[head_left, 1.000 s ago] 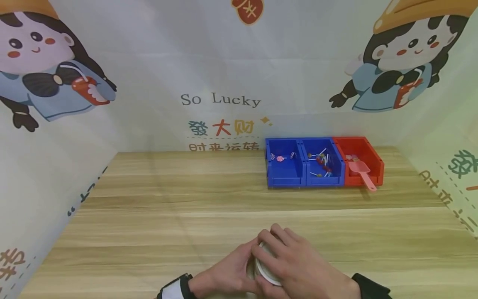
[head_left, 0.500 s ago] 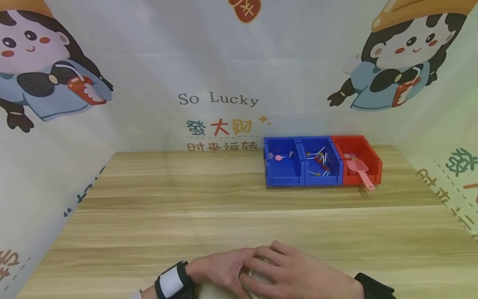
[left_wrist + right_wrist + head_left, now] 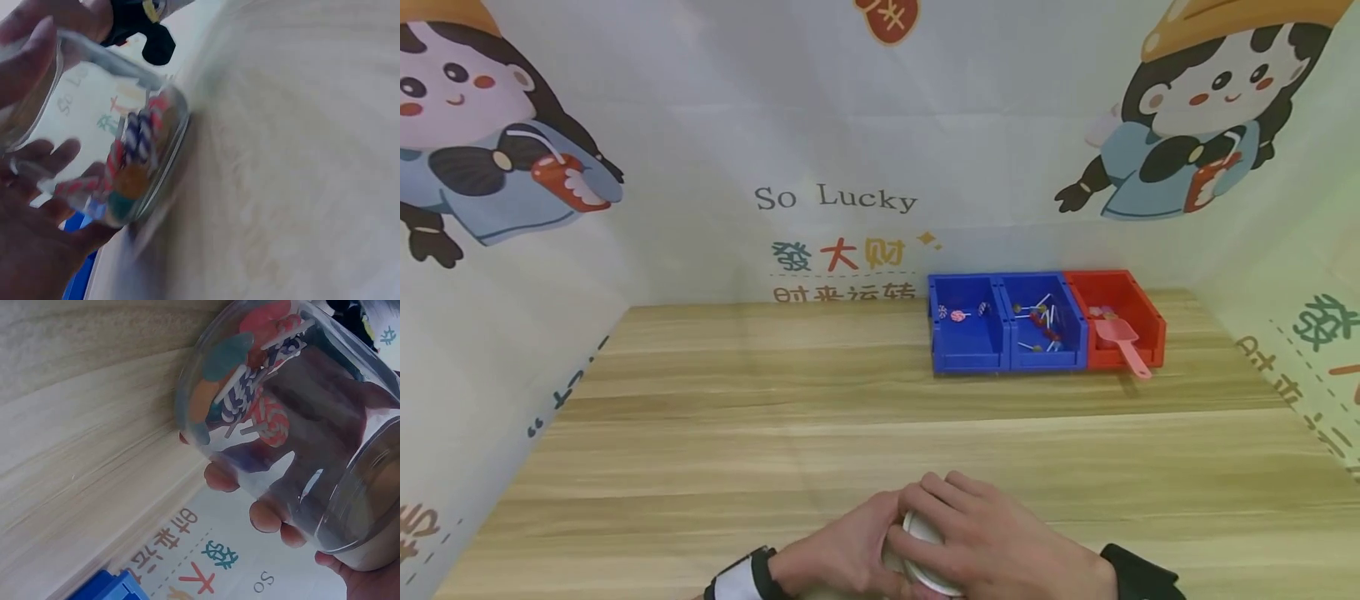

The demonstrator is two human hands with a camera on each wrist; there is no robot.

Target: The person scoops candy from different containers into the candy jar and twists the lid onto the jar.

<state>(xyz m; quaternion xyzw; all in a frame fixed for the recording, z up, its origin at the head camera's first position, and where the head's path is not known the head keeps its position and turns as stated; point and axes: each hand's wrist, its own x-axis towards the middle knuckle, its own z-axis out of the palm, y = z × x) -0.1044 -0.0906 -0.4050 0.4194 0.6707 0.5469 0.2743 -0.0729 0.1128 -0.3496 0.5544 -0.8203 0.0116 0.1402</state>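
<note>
jar: a clear glass jar (image 3: 294,425) with lollipops (image 3: 250,387) lying at its bottom; it stands on the wooden table (image 3: 775,433) at the near edge, between both hands
lid: a white lid (image 3: 917,550) sits on top of the jar, mostly covered by fingers; whether it is screwed tight cannot be told
left hand: the left hand (image 3: 842,554) wraps the jar's side, fingers curled round the glass; fingertips (image 3: 265,515) show through the wall
right hand: the right hand (image 3: 992,546) lies over the lid, fingers curled down round its rim
advice: judged from this hold, the left hand should brace the glass firmly while the right turns only the lid; keep the jar upright and pressed to the table so the sweets stay put
risk: smooth glass may slip in the palm; grip low and steady
bins: two blue bins (image 3: 970,325) and a red bin (image 3: 1112,312) with a pink scoop (image 3: 1123,343) stand well apart at the far side
</note>
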